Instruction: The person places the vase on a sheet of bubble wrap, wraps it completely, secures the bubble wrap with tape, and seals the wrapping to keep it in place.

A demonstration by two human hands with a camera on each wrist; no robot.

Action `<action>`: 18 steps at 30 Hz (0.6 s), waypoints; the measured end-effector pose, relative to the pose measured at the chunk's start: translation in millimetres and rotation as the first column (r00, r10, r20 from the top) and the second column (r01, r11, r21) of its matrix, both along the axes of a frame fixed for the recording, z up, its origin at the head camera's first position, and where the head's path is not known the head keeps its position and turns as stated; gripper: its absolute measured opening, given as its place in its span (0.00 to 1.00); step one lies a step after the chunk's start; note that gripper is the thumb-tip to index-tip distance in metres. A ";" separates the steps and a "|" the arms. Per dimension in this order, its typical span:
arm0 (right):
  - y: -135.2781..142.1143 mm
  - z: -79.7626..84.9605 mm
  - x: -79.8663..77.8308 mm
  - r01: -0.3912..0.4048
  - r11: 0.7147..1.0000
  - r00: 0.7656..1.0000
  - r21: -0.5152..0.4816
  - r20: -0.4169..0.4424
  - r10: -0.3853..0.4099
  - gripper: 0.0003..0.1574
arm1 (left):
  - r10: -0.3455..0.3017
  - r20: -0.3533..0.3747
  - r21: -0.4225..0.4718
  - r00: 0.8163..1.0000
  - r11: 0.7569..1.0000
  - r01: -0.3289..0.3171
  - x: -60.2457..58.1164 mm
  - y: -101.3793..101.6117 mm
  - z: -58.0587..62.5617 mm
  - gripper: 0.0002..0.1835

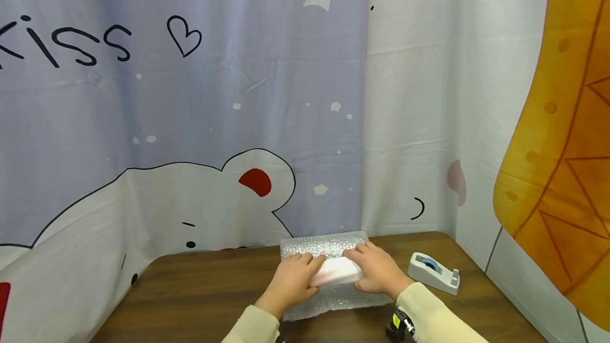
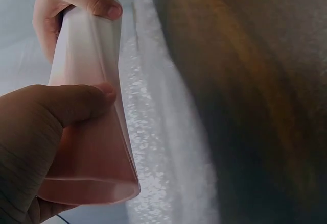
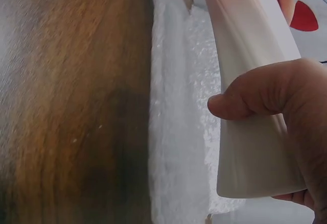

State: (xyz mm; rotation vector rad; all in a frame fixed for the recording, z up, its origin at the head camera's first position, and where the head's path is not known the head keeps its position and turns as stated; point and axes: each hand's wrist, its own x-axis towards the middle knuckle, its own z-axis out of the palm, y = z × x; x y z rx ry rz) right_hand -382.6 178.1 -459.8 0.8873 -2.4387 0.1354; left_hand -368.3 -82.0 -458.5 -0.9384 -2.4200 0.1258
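Note:
A smooth vase, pink fading to white, lies sideways between both hands above a sheet of bubble wrap. My left hand grips the pink end, where the open mouth shows in the left wrist view; the thumb lies along the near side. Around the white end curls my right hand, its thumb across the vase in the right wrist view. Most fingers of both hands are hidden behind the vase.
On the brown wooden table, a white tape dispenser with a blue core stands right of the bubble wrap. A printed curtain hangs behind the table's far edge. A small black device sits at the right wrist.

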 end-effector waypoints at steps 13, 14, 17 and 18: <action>6.3 -14.9 -3.4 -0.011 1.000 0.995 0.030 0.104 0.007 0.43 | 0.007 0.120 0.021 0.993 1.000 -0.009 0.0 2.4 -20.6 0.40; 6.4 -16.2 -3.5 -0.011 1.000 0.995 0.029 0.104 0.008 0.43 | 0.009 0.128 0.023 0.992 1.000 -0.012 0.2 2.7 -21.6 0.40; 6.6 -19.8 -3.8 -0.007 1.000 0.995 0.026 0.103 0.005 0.44 | 0.018 0.142 0.024 0.990 0.999 -0.021 0.4 3.8 -24.3 0.41; 6.7 -20.7 -3.8 -0.003 1.000 0.994 0.027 0.105 0.001 0.44 | 0.019 0.143 0.024 0.990 0.999 -0.023 0.4 4.2 -25.1 0.41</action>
